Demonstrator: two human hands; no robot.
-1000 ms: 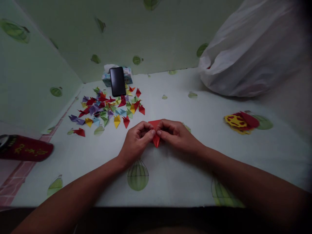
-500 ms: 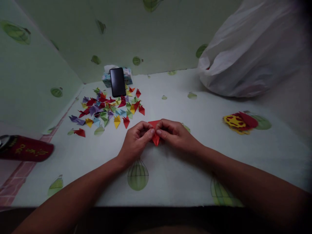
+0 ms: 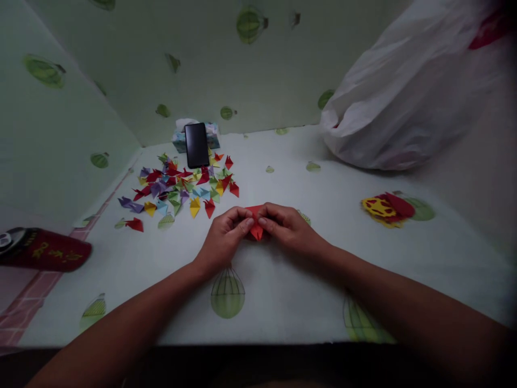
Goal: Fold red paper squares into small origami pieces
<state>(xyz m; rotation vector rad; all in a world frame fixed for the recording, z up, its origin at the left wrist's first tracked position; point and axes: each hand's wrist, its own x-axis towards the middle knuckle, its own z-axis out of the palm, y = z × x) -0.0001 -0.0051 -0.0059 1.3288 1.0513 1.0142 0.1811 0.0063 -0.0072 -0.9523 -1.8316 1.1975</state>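
Note:
A partly folded piece of red origami paper point(image 3: 257, 231) is held just above the table, its pointed end toward me. My left hand point(image 3: 229, 230) pinches its left side between thumb and curled fingers. From the right, my right hand point(image 3: 285, 229) grips it the same way, the two thumb tips close together near its middle. The fingers hide much of the paper; a flat red edge shows behind them. Beyond my left hand lies a spread of small folded paper cranes point(image 3: 173, 188) in red, yellow, green, purple and blue.
A black phone point(image 3: 197, 145) leans on a tissue box point(image 3: 213, 136) behind the cranes. At the left edge is a red can point(image 3: 52, 250). Yellow and red paper cut-outs point(image 3: 379, 207) lie at right, before a large white plastic bag point(image 3: 388, 108). Walls border the table point(image 3: 278, 302).
The camera view has shifted slightly, so the surroundings appear a little lower. Both hands keep their pinch on the red paper, whose near point looks shorter and broader now.

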